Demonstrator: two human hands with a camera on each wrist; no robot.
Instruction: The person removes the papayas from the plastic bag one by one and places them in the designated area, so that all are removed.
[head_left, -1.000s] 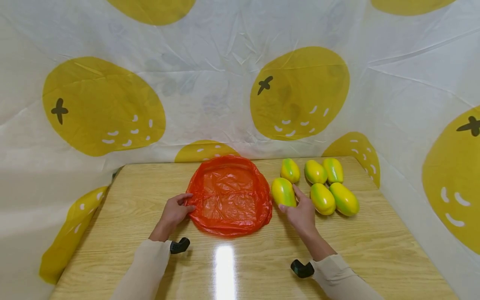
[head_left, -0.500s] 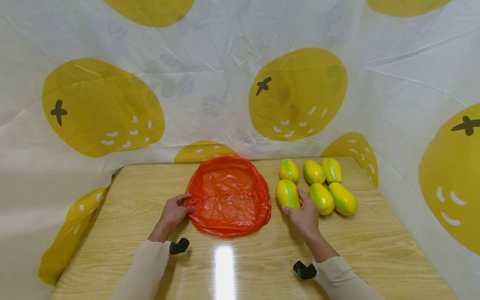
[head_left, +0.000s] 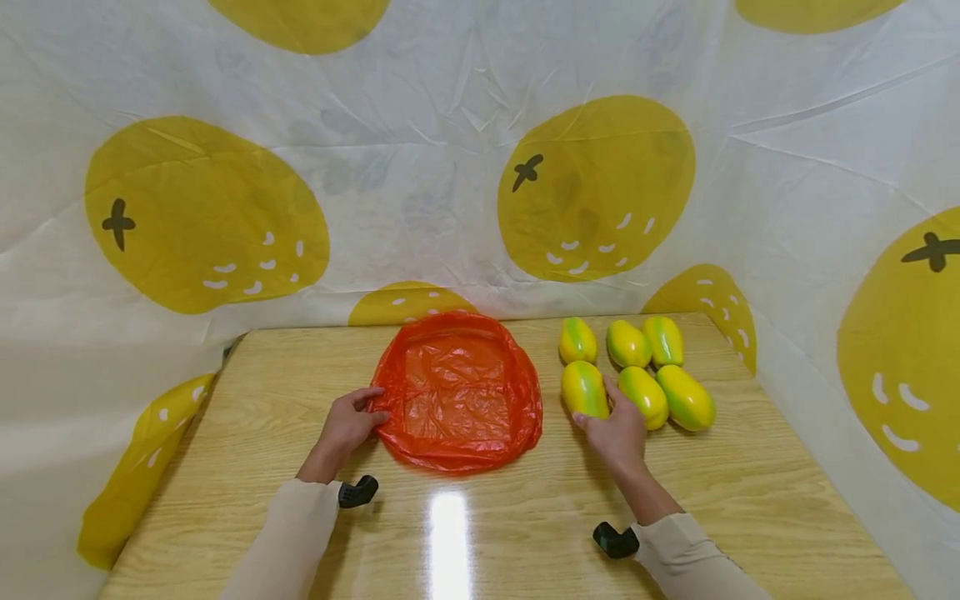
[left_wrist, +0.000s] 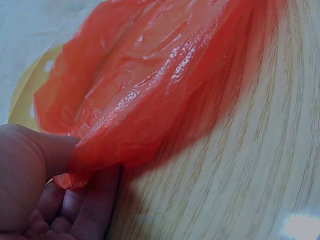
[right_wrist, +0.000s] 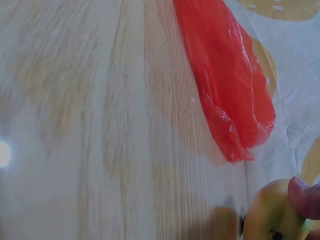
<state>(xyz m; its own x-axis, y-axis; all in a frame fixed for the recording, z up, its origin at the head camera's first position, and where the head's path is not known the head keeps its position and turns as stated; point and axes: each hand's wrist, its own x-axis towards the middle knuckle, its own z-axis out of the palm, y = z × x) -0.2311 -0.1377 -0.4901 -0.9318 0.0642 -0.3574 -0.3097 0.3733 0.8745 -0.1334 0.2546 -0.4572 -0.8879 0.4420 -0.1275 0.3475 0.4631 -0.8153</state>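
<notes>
Left hand: the left hand (head_left: 347, 427) lies at the left rim of the orange plastic bag (head_left: 457, 392); in the left wrist view thumb and fingers (left_wrist: 95, 210) pinch a fold of the bag's edge (left_wrist: 100, 150) just above the bench (head_left: 247, 400).

Right hand: the right hand (head_left: 618, 432) is curled around the near end of a yellow-green mango (head_left: 585, 389), thumb on its left flank, forefinger along its right flank; the right wrist view shows a fingertip (right_wrist: 304, 197) on the fruit (right_wrist: 272, 217).

Key relation: the held mango lies straight ahead of the right hand, long axis running away from the person, near end in the palm. The bag lies to the left of that fruit, apart from it, with bare bench between. The right hand is the nearer one to the fruit; the left hand is the nearer one to the bag.

Bag: spread flat and roundish on the bench, crinkled, its left edge lifted slightly by the pinch.

Other mangoes: four more, one (head_left: 578, 340) just behind the held fruit, two (head_left: 628, 343) (head_left: 664, 340) further right at the back, two (head_left: 643, 397) (head_left: 686, 397) just right of the held one; the nearest looks to touch the forefinger.

Surroundings: a white sheet with yellow fruit prints (head_left: 596, 187) hangs behind and beside the bench.
</notes>
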